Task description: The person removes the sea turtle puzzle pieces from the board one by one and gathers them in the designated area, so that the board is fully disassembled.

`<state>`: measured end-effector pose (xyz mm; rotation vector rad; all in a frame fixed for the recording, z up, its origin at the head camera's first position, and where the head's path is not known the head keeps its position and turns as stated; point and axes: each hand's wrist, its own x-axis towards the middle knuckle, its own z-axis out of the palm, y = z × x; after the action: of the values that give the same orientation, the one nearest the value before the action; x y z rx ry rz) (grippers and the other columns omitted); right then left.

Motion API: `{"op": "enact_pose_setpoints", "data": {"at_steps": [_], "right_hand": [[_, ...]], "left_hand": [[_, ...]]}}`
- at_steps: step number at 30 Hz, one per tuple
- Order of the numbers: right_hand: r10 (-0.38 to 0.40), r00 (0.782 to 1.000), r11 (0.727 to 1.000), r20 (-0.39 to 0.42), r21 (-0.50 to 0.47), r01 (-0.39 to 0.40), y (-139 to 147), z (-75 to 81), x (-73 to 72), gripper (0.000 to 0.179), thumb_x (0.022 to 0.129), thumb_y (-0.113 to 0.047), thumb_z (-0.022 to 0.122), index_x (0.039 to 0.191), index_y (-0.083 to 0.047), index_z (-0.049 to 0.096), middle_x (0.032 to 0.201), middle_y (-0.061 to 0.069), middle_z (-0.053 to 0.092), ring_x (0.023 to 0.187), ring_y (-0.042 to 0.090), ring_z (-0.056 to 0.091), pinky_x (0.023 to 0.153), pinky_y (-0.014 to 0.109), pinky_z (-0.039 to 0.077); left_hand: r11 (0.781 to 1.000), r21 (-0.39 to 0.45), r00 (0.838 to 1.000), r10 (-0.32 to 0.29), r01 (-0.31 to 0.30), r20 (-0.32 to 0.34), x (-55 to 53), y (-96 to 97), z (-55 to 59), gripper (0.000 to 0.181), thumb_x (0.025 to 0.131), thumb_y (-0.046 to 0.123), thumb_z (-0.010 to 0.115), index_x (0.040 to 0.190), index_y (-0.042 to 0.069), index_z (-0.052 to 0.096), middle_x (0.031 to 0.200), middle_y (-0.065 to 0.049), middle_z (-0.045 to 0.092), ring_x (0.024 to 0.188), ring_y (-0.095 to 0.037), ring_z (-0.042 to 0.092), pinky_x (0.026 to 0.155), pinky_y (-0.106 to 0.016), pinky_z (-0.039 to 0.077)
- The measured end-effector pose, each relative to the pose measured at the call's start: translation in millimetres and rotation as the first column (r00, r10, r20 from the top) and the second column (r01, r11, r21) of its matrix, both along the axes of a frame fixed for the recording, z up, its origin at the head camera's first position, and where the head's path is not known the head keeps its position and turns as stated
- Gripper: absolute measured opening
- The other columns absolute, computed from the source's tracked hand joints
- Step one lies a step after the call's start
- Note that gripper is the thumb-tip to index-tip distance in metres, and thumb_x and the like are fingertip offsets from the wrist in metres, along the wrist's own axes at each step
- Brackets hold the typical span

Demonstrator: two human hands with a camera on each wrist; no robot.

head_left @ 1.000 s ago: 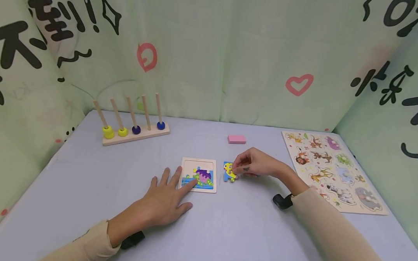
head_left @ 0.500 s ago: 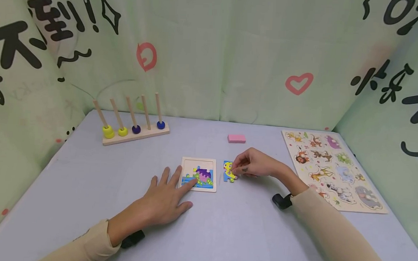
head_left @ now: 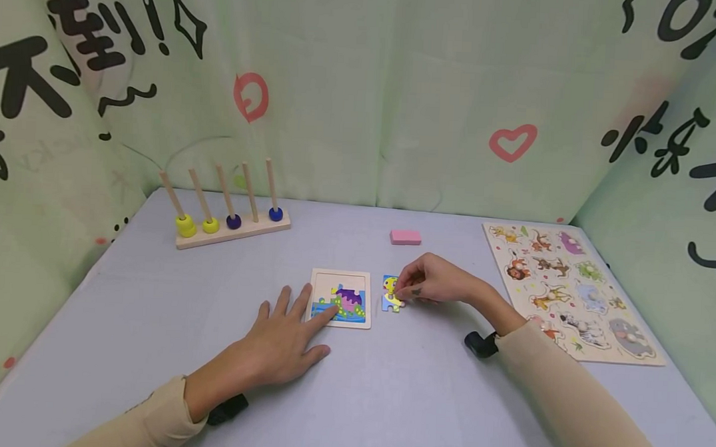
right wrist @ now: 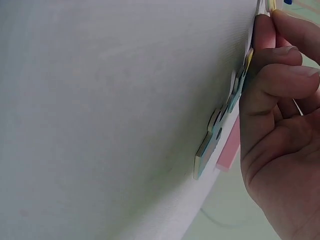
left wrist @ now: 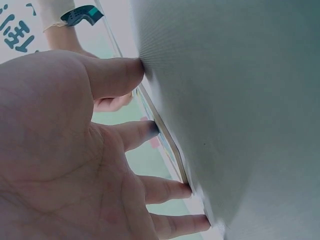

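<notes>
A small wooden puzzle tray [head_left: 340, 272] lies in the middle of the table, partly filled with purple, pink, green and blue pieces. My left hand [head_left: 281, 343] spreads over its lower left corner, the index fingertip touching the picture and other fingers at the edge. In the left wrist view, the tray's edge [left wrist: 172, 150] runs past those fingertips. Right of the tray are yellow-and-blue jigsaw pieces [head_left: 389, 283], where my right hand [head_left: 433, 280] pinches a jigsaw piece [right wrist: 272, 6] between thumb and finger. Its fingers partly hide these pieces.
A pink block [head_left: 405, 237] lies behind the right hand. At the back left stands a wooden peg stand [head_left: 244, 230] with yellow and blue beads. A large animal puzzle board [head_left: 565, 292] lies at the right, near my right forearm. Printed curtains enclose the table.
My right hand has shifted very slightly left, and the lower part of the pieces at its fingertips looks paler. The left hand and the tray have stayed in place.
</notes>
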<state>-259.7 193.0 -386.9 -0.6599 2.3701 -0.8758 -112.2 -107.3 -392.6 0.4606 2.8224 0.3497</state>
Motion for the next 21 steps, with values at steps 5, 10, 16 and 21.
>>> {"op": "enact_pose_setpoints", "data": {"at_steps": [5,10,16,21], "right_hand": [[0.007,1.000,1.000,-0.006,0.002,-0.007,0.1,0.6,0.2,0.005,0.096,-0.013,0.077,0.095,-0.009,0.080,0.080,-0.002,0.071,0.057,0.012,0.047,0.051,0.023,0.038],[0.014,1.000,1.000,-0.010,0.008,-0.014,0.0,1.4,0.3,0.004,0.096,-0.012,0.077,0.095,-0.010,0.080,0.081,-0.002,0.072,0.055,0.012,0.046,0.051,0.024,0.038],[0.020,1.000,1.000,-0.023,0.022,-0.020,-0.7,1.8,0.5,0.005,0.096,-0.014,0.077,0.095,-0.010,0.079,0.083,-0.001,0.073,0.054,0.013,0.045,0.050,0.024,0.037],[0.012,1.000,1.000,-0.021,0.028,-0.012,-1.8,2.9,1.7,0.007,0.096,-0.015,0.078,0.096,-0.009,0.079,0.084,-0.001,0.073,0.055,0.013,0.047,0.052,0.023,0.038]], "left_hand": [[1.000,0.001,1.000,0.000,0.000,-0.002,-0.1,0.1,-0.2,0.064,0.103,0.050,0.062,0.162,0.032,0.045,0.176,-0.023,0.023,0.160,-0.057,0.021,0.119,-0.080,0.027],[1.000,-0.002,1.000,-0.001,0.001,-0.001,0.0,0.2,0.2,0.064,0.103,0.050,0.062,0.162,0.032,0.045,0.176,-0.023,0.023,0.160,-0.057,0.021,0.119,-0.080,0.026],[1.000,0.001,1.000,-0.002,0.002,0.000,0.6,-0.1,1.5,0.064,0.103,0.049,0.062,0.162,0.031,0.044,0.175,-0.024,0.023,0.160,-0.057,0.022,0.118,-0.080,0.027],[1.000,0.000,1.000,-0.002,0.002,0.004,0.2,0.0,1.2,0.064,0.103,0.049,0.062,0.162,0.031,0.044,0.176,-0.023,0.023,0.160,-0.057,0.022,0.119,-0.080,0.027]]}}
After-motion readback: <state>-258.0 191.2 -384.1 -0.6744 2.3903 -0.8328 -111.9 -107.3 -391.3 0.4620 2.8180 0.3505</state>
